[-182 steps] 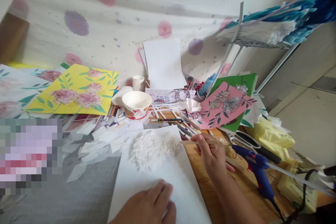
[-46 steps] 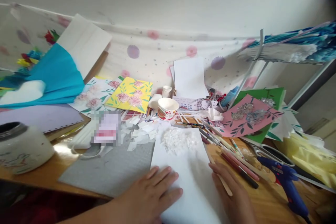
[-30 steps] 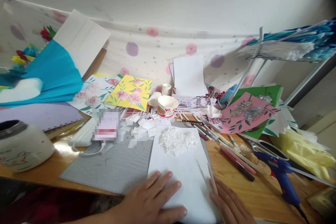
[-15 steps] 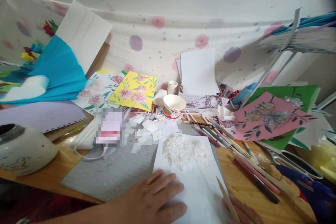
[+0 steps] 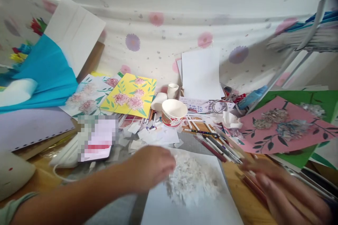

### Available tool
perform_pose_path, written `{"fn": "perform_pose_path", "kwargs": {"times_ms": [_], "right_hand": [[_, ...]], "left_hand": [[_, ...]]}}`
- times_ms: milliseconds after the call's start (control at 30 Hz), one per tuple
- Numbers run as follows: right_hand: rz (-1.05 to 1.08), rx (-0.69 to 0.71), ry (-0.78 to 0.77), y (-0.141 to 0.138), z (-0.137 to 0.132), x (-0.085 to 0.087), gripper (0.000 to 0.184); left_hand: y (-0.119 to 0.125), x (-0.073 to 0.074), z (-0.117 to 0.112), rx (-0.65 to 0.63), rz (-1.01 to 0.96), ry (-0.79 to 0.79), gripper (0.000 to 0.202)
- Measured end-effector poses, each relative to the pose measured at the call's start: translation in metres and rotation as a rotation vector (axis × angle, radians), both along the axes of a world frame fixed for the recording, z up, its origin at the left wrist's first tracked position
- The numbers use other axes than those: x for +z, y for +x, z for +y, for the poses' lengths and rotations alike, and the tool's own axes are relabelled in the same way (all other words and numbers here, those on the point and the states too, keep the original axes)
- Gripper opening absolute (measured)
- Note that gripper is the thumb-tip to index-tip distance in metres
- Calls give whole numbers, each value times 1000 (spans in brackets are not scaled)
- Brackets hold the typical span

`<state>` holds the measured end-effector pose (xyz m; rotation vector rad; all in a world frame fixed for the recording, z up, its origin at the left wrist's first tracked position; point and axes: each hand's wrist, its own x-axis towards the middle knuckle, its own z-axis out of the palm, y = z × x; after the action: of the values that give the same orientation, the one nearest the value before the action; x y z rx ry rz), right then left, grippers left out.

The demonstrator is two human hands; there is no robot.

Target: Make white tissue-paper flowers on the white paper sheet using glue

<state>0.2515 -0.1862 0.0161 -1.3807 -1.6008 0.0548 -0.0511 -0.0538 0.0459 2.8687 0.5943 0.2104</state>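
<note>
White shredded-paper clump, fluffy, on sheet; L hand beside.

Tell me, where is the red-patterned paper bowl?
The paper bowl stands mid-table in the head view, just right of the yellow flower card, beyond the left hand.

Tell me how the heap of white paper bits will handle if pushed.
The heap of white paper bits looks light and fluffy, so it would likely crush or scatter unless glued, which I cannot tell. The white sheet under it looks thin, probably floppy.
</note>
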Motion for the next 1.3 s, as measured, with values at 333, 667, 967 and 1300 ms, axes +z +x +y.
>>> {"fn": "perform_pose_path", "kwargs": {"times_ms": [333,667,967,1300], "right_hand": [[516,-73,120,-3,91,-9,16],[783,46,56,9,93,-11,11],[824,182,49,18,86,9,12],[548,175,37,7,23,1,23]], "left_hand": [[68,-43,92,361,30,96,23],[75,-17,70,434,-203,-65,14],[99,5,2,112,-299,-1060,10],[124,-25,0,153,-23,-568,7]]}}
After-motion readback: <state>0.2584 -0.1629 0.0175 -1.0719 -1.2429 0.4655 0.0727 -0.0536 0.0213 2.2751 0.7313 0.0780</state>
